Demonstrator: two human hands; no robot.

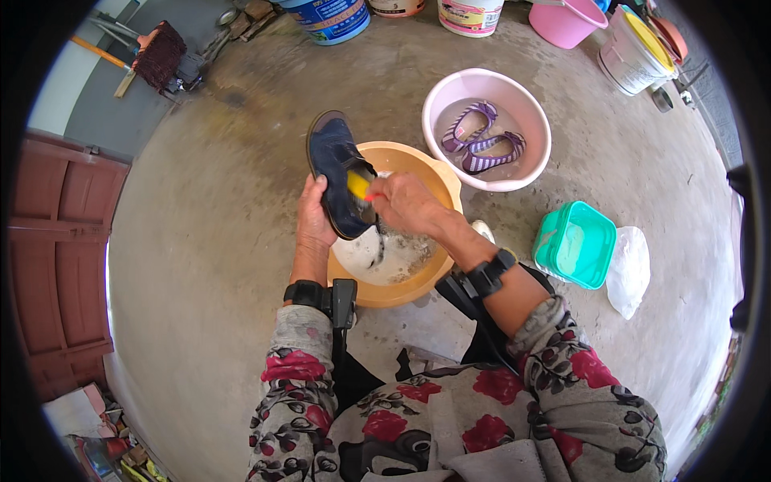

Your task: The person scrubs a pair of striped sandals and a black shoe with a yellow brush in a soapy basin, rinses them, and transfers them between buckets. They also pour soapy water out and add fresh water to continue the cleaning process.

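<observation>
My left hand [316, 211] grips a dark blue shoe [331, 150] by its sole side, tilted so that its opening faces right. In my right hand [406, 202] is a yellow and red brush [358, 185], its head at the shoe's opening; the bristles are blurred. Both are above an orange-yellow plastic basin [415, 158] on the floor. Sudsy, murky water [385, 259] fills the basin's lower part, and a dark thing at the surface there is too unclear to name.
A pink basin [533, 150] beyond holds striped purple shoes [494, 153] in water. At right stand a teal plastic tub [545, 238] and a white plastic bag [628, 271]. Buckets [328, 21] line the back, a broom [158, 57] leans back left, and reddish doors [66, 241] edge the left.
</observation>
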